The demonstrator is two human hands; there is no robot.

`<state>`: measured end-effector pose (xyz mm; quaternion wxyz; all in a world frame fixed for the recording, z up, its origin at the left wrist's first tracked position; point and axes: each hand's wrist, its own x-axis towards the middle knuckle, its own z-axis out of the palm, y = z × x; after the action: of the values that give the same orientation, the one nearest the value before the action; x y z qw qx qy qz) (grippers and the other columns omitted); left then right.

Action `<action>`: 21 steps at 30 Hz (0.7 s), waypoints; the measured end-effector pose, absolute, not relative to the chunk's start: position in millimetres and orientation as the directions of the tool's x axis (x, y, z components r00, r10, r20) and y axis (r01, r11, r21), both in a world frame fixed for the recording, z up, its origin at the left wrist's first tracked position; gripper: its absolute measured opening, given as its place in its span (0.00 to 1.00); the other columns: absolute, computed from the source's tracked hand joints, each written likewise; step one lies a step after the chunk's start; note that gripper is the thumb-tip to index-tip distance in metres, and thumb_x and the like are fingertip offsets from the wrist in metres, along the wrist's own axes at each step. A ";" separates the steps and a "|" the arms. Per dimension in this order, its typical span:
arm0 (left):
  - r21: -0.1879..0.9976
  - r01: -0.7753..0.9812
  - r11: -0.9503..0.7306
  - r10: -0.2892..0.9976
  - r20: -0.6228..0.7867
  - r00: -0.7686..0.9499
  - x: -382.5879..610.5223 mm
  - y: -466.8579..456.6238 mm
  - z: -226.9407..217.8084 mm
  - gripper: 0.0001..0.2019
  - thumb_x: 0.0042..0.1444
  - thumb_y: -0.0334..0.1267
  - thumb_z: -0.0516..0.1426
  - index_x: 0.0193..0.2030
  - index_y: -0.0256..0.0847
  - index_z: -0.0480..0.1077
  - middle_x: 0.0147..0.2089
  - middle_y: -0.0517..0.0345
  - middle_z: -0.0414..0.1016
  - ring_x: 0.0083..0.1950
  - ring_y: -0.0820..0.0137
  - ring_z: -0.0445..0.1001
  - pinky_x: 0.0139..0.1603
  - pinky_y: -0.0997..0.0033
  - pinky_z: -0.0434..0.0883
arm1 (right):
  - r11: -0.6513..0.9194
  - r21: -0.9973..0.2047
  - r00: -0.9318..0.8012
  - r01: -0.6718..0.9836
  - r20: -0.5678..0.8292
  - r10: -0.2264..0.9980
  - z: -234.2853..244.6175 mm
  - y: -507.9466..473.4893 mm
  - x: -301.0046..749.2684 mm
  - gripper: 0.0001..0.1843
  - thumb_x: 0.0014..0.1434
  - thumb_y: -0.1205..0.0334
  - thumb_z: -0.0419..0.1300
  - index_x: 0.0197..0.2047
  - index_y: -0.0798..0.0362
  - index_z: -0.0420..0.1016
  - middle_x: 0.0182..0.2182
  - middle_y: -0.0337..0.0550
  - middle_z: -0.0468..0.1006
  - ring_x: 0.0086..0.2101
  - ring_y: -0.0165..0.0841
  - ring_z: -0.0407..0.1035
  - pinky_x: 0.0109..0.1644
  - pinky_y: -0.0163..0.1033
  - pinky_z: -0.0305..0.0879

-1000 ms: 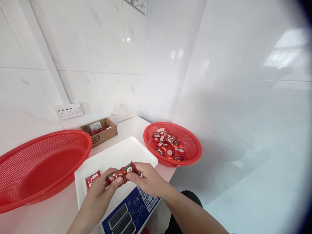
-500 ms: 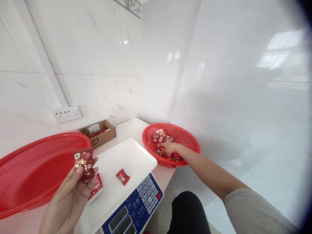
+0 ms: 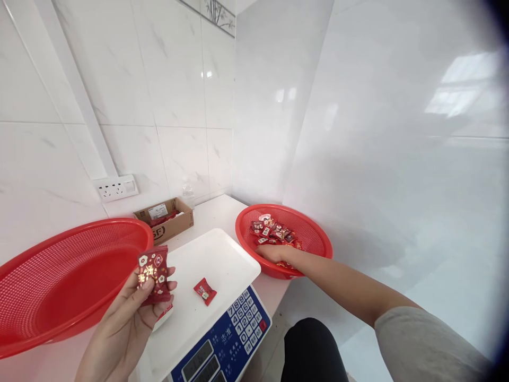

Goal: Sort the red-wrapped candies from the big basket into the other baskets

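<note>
My left hand (image 3: 125,323) pinches a dark red snack packet (image 3: 154,273) with gold print and white flowers, holding it up over the scale's left side. Behind that hand, part of a red-and-white box (image 3: 166,312) peeks out at the edge of the white scale tray (image 3: 225,254). A single small red packet (image 3: 205,292) lies on the tray. My right hand (image 3: 272,253) reaches down into the right red basket (image 3: 318,241), among several small red packets (image 3: 280,232). Its fingers are hidden there.
A big red mesh basket (image 3: 79,239) stands at the left. Against the tiled wall is an open cardboard box (image 3: 175,225) with red packets inside, beside a clear bottle (image 3: 187,190). The scale's blue keypad panel (image 3: 228,339) faces me. A wall socket (image 3: 115,187) is above.
My right hand has sunk lower and nearer the basket's front left side. The left hand with its packet appears slightly farther right, covering more of the box. The whole view has shifted a little.
</note>
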<state>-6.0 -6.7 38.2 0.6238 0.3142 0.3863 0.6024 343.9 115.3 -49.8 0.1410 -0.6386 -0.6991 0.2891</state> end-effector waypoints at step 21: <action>0.868 -0.485 0.109 0.994 -0.090 0.062 -2.2 -11.5 35.9 0.19 0.43 0.38 0.67 0.44 0.41 0.72 0.39 0.51 0.77 0.32 0.68 0.76 0.31 0.74 0.76 | -0.384 -0.865 -0.386 0.322 -0.490 0.781 -20.3 117.2 339.2 0.12 0.49 0.60 0.65 0.37 0.51 0.70 0.26 0.34 0.71 0.25 0.25 0.66 0.26 0.31 0.64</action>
<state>-2.2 -11.5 35.9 0.6442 0.3406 0.3736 0.5740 339.2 117.2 -20.3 0.1779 -0.5247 -0.5255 0.6456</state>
